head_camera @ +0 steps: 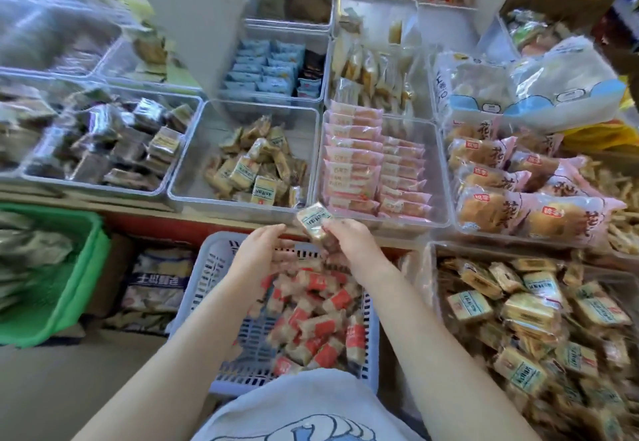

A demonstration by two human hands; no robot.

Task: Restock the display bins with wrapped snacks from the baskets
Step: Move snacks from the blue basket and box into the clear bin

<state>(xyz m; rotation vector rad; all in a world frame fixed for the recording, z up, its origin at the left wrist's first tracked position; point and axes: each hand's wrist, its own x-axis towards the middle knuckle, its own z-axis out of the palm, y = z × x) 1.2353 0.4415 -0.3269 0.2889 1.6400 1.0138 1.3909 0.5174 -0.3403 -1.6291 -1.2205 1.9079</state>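
Wrapped snack [313, 221] pinched by right hand [349, 240] fingers over clear bin [242, 207] front edge; left hand [262, 247] relaxed, nothing held, above lavender basket [202, 278]. Risk: loose pinch, snack dropped short of bin.

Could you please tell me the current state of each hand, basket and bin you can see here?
Right hand: pinching one wrapped yellow-labelled snack, raised by the bin edge.
Left hand: fingers relaxed, holding nothing.
Pale blue slotted plastic basket: partly filled with red-and-white wrapped snacks.
Clear plastic bin in front: partly filled with matching yellow-labelled snacks.
Clear bin of pink packets: nearly full, packets in rows.
Green plastic basket: holds wrapped packets.
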